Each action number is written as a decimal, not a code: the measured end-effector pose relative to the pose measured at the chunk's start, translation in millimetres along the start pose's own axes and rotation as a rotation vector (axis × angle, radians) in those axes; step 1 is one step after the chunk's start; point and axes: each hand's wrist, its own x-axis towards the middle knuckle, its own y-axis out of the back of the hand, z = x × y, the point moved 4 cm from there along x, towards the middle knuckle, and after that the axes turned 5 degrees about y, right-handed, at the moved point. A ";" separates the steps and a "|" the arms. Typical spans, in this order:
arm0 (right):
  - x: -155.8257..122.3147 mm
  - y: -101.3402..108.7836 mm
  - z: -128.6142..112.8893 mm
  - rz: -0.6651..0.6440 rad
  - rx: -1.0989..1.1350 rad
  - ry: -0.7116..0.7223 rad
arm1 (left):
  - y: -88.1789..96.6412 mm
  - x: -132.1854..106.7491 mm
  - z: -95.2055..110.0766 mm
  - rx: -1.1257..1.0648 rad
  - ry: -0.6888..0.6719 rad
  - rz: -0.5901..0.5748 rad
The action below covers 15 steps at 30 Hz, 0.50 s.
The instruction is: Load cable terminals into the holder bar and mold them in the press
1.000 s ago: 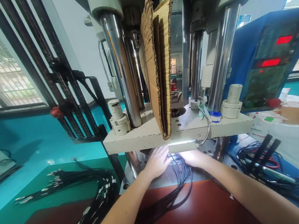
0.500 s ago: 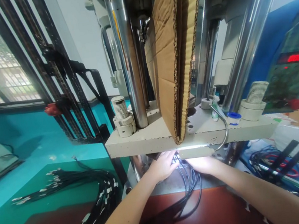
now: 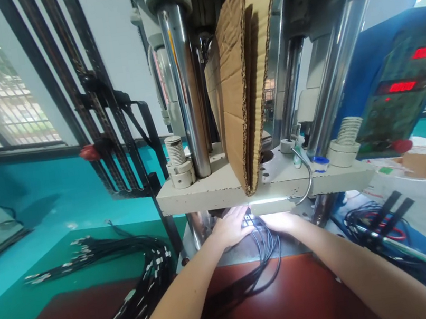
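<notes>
Both my hands reach under the upper plate (image 3: 203, 199) of a press. My left hand (image 3: 231, 228) lies at the left side of a brightly lit metal mould (image 3: 248, 222), fingers stretched forward and thumb apart, with no object visible in it. My right hand (image 3: 282, 222) is at the mould's right side. Its fingers are hidden behind a pale lamp bar (image 3: 272, 207) and washed out by glare. Several black cables (image 3: 264, 245) run from the mould between my hands and curve down over the red-brown table (image 3: 275, 305).
Bundled black cables with white ends (image 3: 151, 259) lie at left. Folded cardboard (image 3: 235, 108) stands on the plate between steel columns (image 3: 185, 89). A control panel (image 3: 398, 89) with red displays stands at right, above coiled cables (image 3: 366, 222). A bent metal lamp neck (image 3: 310, 179) hangs over the plate's front edge.
The view has shifted slightly, so the press sits a little higher and the right-hand panel further left. My hands stay at the mould with little visible movement.
</notes>
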 end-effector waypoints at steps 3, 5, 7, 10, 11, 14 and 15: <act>1.0 -6.4 1.2 -0.055 -0.016 0.007 | 1.7 2.3 -0.1 -0.008 0.002 -0.016; 1.0 -11.0 4.8 -0.065 -0.024 -0.017 | 2.3 4.0 0.9 -0.013 0.033 -0.031; -1.4 -13.1 11.0 -0.048 -0.030 -0.067 | 3.1 3.6 2.8 -0.015 0.086 -0.043; -13.6 -7.8 20.1 -0.018 -0.026 -0.125 | 7.1 -5.2 6.8 -0.017 0.165 -0.038; -20.4 -3.5 21.5 -0.016 -0.018 -0.125 | 9.4 -11.3 8.6 -0.019 0.179 -0.042; -50.3 16.1 17.5 -0.022 0.010 -0.085 | 20.2 -41.3 17.6 -0.049 0.152 -0.088; -64.0 23.9 13.5 -0.027 0.018 -0.068 | 25.5 -56.1 22.3 -0.072 0.125 -0.104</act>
